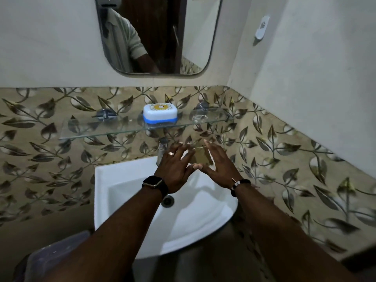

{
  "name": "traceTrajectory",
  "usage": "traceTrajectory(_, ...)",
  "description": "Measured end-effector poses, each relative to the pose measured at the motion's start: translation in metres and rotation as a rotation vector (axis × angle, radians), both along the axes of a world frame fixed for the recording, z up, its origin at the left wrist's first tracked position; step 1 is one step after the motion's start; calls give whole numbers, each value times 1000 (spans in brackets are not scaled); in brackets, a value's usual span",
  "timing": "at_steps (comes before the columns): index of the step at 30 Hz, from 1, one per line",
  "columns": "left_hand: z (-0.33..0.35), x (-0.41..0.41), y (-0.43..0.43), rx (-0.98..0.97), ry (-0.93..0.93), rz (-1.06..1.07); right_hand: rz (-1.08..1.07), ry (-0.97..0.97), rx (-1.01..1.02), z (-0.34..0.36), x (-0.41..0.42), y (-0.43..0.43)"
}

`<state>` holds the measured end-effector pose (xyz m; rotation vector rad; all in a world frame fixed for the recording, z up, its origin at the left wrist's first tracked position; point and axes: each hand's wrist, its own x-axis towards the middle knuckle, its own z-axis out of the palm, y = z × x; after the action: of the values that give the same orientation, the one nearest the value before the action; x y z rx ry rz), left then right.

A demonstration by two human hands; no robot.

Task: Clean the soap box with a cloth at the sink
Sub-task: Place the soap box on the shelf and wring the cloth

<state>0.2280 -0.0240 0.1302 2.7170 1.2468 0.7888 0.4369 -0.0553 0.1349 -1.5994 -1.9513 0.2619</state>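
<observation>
While our left hand (175, 165) and right hand (217, 163) hover over the white sink (105, 180) with fingers spread wide, thumbs touching, both grasp nothing. We see the closed soap box (160, 114), white over blue, on the glass shelf (91, 129) above the tap (162, 148), apart from our hands.
</observation>
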Motion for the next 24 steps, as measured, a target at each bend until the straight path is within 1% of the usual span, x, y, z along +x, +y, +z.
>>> traceTrajectory(5, -14, 22, 16, -16, 52, -53, -18, -24, -14, -11, 25, 12)
traceTrajectory(9, -23, 38, 41, -37, 124, -53, -51, -20, -45, -23, 43, 34)
traceTrajectory(16, -46, 62, 86, -86, 219, -43, -23, -59, -96, -53, 72, 82)
traceTrajectory(21, -76, 77, 121, -153, 285, -41, 12, -104, -107, -80, 85, 123)
traceTrajectory(24, -94, 88, 135, -187, 295, -41, 62, -201, -177, -99, 87, 144)
